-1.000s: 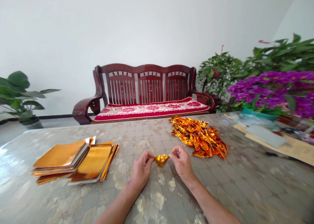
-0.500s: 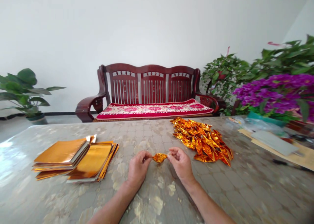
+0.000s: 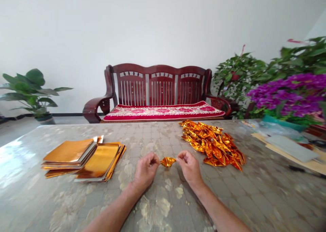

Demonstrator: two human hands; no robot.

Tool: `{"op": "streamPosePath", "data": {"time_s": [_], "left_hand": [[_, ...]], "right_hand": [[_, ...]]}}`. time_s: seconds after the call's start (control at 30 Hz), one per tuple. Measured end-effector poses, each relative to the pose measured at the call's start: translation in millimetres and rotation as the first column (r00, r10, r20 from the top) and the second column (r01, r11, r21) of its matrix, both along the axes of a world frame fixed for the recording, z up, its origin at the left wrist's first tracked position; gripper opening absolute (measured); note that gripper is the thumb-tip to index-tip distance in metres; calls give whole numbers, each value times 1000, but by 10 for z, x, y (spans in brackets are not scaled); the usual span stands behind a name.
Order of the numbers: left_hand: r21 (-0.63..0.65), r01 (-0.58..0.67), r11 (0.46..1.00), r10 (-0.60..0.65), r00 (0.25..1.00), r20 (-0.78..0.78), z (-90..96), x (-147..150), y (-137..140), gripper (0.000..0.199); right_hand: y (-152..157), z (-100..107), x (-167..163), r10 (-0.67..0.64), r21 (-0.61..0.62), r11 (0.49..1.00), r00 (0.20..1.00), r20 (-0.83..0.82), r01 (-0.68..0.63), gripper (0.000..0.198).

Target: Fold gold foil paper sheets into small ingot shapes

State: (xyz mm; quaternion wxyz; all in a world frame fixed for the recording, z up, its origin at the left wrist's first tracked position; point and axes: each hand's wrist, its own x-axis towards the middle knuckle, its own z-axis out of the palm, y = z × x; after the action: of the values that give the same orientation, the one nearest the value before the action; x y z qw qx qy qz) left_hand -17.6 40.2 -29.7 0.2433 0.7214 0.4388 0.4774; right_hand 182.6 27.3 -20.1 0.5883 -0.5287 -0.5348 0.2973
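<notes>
A small folded gold foil paper ingot [image 3: 168, 162] sits between my hands, just above or on the table. My left hand [image 3: 147, 168] is closed in a pinch on its left tip. At the opposite tip, the thumb and fingers of my right hand [image 3: 188, 167] are pinched together too. Off to the right lies a heap of similar folded gold foil ingots [image 3: 212, 143]. Stacks of flat gold foil paper sheets [image 3: 99, 160] rest to the left, in two overlapping piles.
The table [image 3: 119, 208] has a patterned, glossy cover. At its right are brown paper and a grey flat piece [image 3: 291, 147], a dark pen-like object [image 3: 296, 169] and purple flowers [image 3: 287, 93]. Behind stands a wooden bench [image 3: 161, 86] with a red cushion; a potted plant [image 3: 34, 93] is at left.
The whole view has shifted slightly, moving the scene a little to the right. Both hands keep pinching the foil ingot's tips, and it looks slightly more stretched sideways.
</notes>
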Motion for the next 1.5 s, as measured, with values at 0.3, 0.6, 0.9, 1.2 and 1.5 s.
{"op": "streamPosePath", "data": {"time_s": [0.3,0.6,0.9,1.2,1.5], "left_hand": [[-101,-15,995,19,999,40,-60,8,71,9],[-94,-15,995,15,1000,5,-1,41,-1,8],[-45,-11,999,7,997,-71,14,41,-52,15],[-66,-1,998,5,998,56,-30,79,-19,8],[-124,-39,992,46,998,52,-56,61,35,6]], "right_hand": [[-29,5,-50,21,-70,997,987,-159,-32,24],[-23,-9,-31,53,-49,997,991,-125,-59,17],[-26,-17,-72,34,3,999,999,6,-34,8],[-68,-51,-18,-17,-35,999,1000,7,18,13],[-37,12,-50,11,-50,999,995,-97,-16,15]]}}
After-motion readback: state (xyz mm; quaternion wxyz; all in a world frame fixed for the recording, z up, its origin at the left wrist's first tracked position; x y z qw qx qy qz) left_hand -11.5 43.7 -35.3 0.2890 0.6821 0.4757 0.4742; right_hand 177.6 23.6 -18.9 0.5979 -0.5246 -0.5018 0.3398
